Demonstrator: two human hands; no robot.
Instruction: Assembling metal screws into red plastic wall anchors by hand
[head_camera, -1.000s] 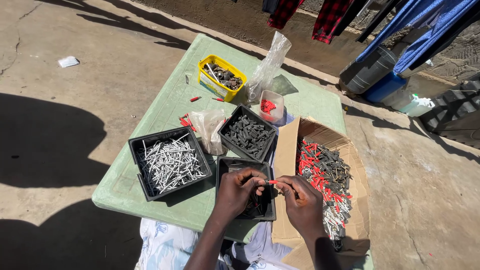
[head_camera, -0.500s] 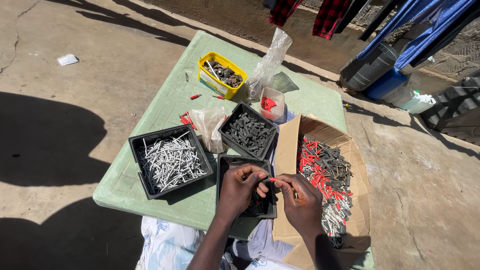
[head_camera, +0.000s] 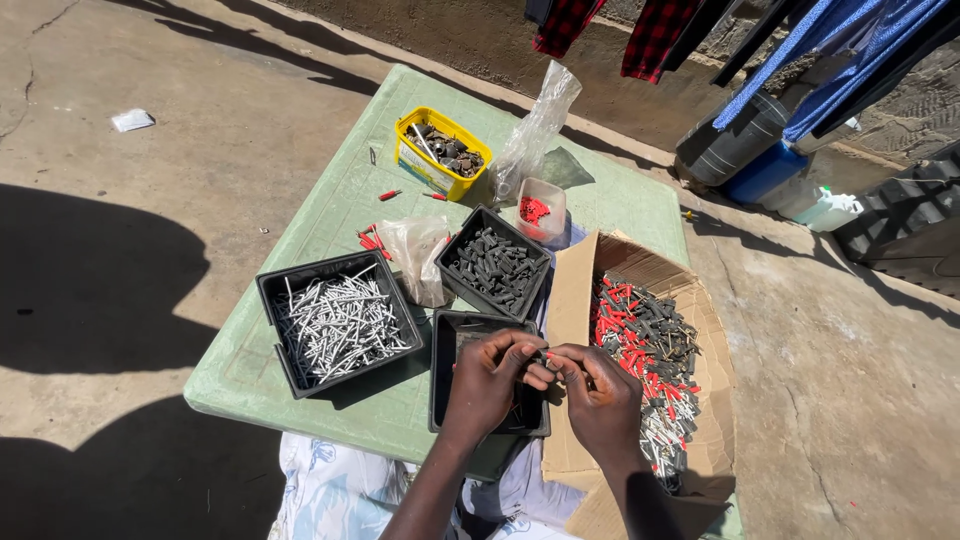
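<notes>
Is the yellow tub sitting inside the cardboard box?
No, the yellow tub stands on the far part of the green table, well apart from the cardboard box.

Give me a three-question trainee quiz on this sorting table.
1. True or false: the black square plastic tray at the left edge of the pale green plastic table holds silver metal pins.
2. Which container holds the mixed red, grey and silver parts? A) yellow plastic tub B) brown cardboard box C) clear plastic bag
3. Fill in: the left hand and right hand meet above a ____ tray.

Key: 1 true; 2 B; 3 black
</notes>
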